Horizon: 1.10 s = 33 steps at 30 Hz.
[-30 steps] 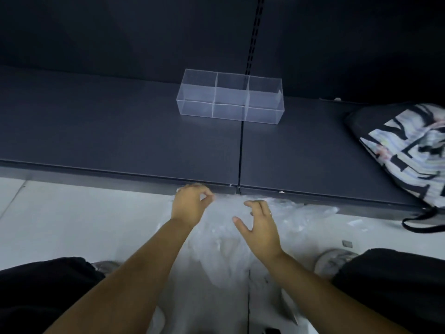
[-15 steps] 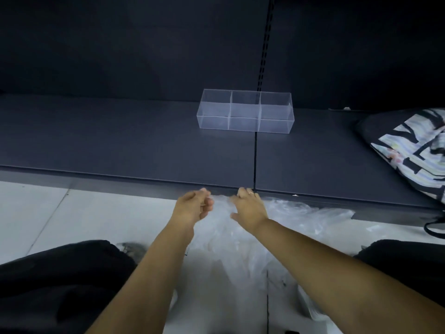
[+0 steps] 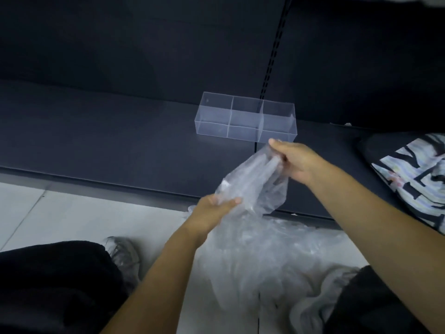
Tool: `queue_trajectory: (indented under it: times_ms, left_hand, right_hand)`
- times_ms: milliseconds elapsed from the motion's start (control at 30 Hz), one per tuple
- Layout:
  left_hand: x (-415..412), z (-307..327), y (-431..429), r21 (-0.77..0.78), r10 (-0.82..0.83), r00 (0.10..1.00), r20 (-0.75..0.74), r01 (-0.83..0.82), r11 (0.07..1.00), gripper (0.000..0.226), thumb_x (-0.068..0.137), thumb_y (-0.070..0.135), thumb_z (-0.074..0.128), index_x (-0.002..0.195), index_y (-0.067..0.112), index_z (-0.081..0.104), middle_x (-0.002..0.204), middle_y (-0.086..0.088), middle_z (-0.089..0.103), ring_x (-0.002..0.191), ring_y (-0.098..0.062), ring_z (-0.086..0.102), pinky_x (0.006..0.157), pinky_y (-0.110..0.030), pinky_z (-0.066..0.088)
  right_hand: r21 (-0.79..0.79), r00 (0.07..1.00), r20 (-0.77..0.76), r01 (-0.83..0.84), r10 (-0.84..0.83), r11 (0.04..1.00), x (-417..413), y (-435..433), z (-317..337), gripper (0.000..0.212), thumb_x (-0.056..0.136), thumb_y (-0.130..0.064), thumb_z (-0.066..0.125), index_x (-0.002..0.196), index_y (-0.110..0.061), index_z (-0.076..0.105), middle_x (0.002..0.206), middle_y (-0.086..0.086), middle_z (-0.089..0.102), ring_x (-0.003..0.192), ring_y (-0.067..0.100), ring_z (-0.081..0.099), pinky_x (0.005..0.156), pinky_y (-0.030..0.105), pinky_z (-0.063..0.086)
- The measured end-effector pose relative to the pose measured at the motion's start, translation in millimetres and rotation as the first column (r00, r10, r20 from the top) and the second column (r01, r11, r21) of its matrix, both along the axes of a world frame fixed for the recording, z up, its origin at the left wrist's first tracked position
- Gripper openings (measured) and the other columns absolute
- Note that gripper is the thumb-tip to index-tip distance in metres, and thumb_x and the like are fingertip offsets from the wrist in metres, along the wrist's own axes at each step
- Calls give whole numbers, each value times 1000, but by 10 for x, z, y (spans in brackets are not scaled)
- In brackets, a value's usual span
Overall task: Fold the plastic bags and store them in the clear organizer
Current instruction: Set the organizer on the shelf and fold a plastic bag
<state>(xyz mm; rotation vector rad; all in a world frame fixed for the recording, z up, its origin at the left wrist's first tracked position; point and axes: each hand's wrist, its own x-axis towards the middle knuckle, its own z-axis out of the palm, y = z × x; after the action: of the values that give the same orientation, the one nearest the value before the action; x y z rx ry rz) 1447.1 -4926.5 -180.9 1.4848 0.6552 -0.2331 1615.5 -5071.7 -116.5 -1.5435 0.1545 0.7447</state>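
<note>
Plastic bag (image 3: 255, 186), gripped by right hand (image 3: 296, 162) and left hand (image 3: 212, 213) before the clear organizer (image 3: 245, 119), could slip free unfolded.

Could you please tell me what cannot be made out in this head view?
Head view only:
- The pile of bags: the count; clear layers overlap and blur.
- The left hand: most fingers, hidden under the held plastic bag.
- The right hand: its grip's inner side, turned away.
- The patterned bag: cut off by the right edge.
</note>
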Motion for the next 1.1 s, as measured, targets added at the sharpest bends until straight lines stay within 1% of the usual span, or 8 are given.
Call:
queue_trajectory:
  times_ms: [100, 200, 400, 667, 800, 900, 1000, 1100]
  left_hand:
    - [176, 207, 66, 27, 45, 997, -64, -43, 999, 49, 82, 60, 61, 104, 17, 71, 100, -2, 72, 95, -21, 67, 91, -40, 52]
    - [335, 441, 110, 7, 85, 995, -48, -85, 996, 55, 83, 65, 55, 101, 16, 71, 91, -1, 74, 84, -18, 70, 81, -37, 57]
    - [452, 738, 31, -61, 58, 997, 48, -55, 997, 70, 84, 72, 42, 110, 12, 69, 96, -8, 74, 88, -22, 71, 79, -37, 57]
    - [265, 585, 41, -27, 372, 926, 71, -371, 928, 55, 87, 60, 53, 87, 7, 68, 92, -6, 73, 89, -21, 68, 81, -35, 54]
    - [141, 458, 82, -8, 498, 866, 42, -498, 867, 45, 91, 51, 54, 74, 9, 54, 74, -12, 56, 74, -23, 53, 84, -38, 51]
    - [51, 419, 119, 248, 543, 833, 107, -551, 797, 49, 96, 47, 47, 64, 9, 46, 69, -5, 50, 67, -22, 48, 67, -33, 42]
    - [13, 550, 75, 564, 394, 860, 323, -510, 650, 42, 96, 49, 42, 96, 11, 59, 115, -6, 52, 107, -26, 50, 94, -43, 40]
    - [12, 858, -29, 394, 128, 885, 447, -324, 860, 46, 88, 69, 30, 100, 37, 61, 105, 9, 64, 102, -10, 60, 88, -38, 49]
  right_hand:
    - [-277, 969, 242, 120, -52, 953, 36, -121, 4, 38, 87, -46, 64, 110, -16, 60, 111, 1, 59, 99, 15, 58, 80, 25, 47]
    - [-135, 825, 562, 162, -59, 978, -177, -134, 306, 42, 80, -60, 62, 100, -23, 59, 106, -9, 56, 97, 4, 55, 77, 13, 43]
    - [-505, 544, 685, -126, 485, 854, -751, 92, 462, 27, 74, -45, 73, 96, -32, 64, 105, -16, 49, 104, 4, 48, 94, 22, 36]
    - [49, 847, 522, 87, -100, 995, -690, -344, 374, 19, 96, -16, 54, 81, -17, 66, 90, -1, 71, 80, 11, 63, 75, 25, 51]
    - [87, 818, 475, 323, -324, 942, -741, -477, 271, 31, 99, -19, 45, 70, -23, 54, 71, -6, 57, 67, 10, 52, 68, 30, 44]
    - [-51, 722, 643, 374, -256, 926, -769, -504, 226, 27, 98, -22, 47, 72, -22, 51, 63, -9, 47, 57, 2, 43, 60, 20, 40]
    - [-151, 725, 686, 223, -60, 963, -827, -475, 247, 18, 96, -23, 52, 79, -18, 58, 62, -8, 53, 53, -2, 46, 54, 10, 40]
    - [-236, 697, 709, 96, 104, 967, -929, -398, 272, 17, 94, -24, 55, 79, -19, 60, 61, -8, 55, 53, -1, 47, 55, 9, 39]
